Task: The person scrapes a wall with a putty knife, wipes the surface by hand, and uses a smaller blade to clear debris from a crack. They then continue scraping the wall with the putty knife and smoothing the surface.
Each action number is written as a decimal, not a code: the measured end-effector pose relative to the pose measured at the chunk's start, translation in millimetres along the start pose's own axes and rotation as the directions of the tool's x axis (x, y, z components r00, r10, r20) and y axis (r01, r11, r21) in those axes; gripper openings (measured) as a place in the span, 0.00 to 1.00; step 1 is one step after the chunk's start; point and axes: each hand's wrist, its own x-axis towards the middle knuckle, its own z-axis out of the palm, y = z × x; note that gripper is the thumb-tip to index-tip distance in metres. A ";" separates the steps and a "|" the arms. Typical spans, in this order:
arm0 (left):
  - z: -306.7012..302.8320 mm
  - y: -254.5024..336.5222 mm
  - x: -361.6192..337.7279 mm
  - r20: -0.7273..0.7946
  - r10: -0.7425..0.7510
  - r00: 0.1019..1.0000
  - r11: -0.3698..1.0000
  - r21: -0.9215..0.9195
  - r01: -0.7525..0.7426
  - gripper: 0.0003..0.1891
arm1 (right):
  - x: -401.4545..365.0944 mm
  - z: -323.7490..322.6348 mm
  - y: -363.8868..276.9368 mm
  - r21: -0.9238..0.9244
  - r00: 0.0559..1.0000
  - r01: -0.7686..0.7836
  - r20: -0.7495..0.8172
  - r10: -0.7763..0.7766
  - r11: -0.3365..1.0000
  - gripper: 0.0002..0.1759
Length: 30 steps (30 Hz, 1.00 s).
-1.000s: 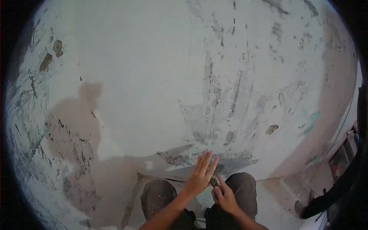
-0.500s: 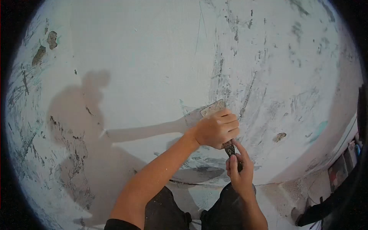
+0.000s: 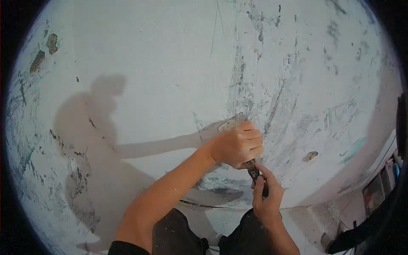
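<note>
A putty knife (image 3: 231, 121) with a broad, stained blade and a dark, worn handle lies against the white wall (image 3: 161, 76). My left hand (image 3: 239, 145) is closed around its upper part, covering the lower blade and the neck. Lower down, my right hand (image 3: 267, 195) grips the dark handle between thumb and fingers. The blade tilts up and to the left, close to a strip of dark scrape marks (image 3: 246, 95). Whether the blade edge touches the wall cannot be made out.
Chipped holes (image 3: 37, 61) mark the wall at the upper left, and another pit (image 3: 310, 156) is at the right. My knees (image 3: 180, 231) are close to the wall's foot. Several items (image 3: 384, 180) stand at the right edge, near a dark sleeve-like shape (image 3: 361, 236).
The view has shifted slightly, so the wall marks sit a little further left. Both hands keep their hold on the putty knife, with its blade slightly further left in view.
</note>
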 end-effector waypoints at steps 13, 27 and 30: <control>-1.7 -5.9 2.5 -0.049 -0.005 0.999 0.999 -0.051 0.003 0.15 | -39.6 -20.0 32.7 0.086 0.740 0.159 -0.670 -0.061 0.984 0.52; -2.2 -6.9 3.0 -0.132 -0.053 0.990 0.998 -0.029 0.050 0.12 | -47.0 -18.3 45.7 0.114 0.817 0.279 -0.551 -0.173 0.954 0.46; -3.2 -4.4 4.5 -0.135 -0.084 0.987 0.996 -0.051 0.078 0.11 | 2.6 9.8 20.0 0.125 0.760 0.312 -0.628 -0.168 0.942 0.47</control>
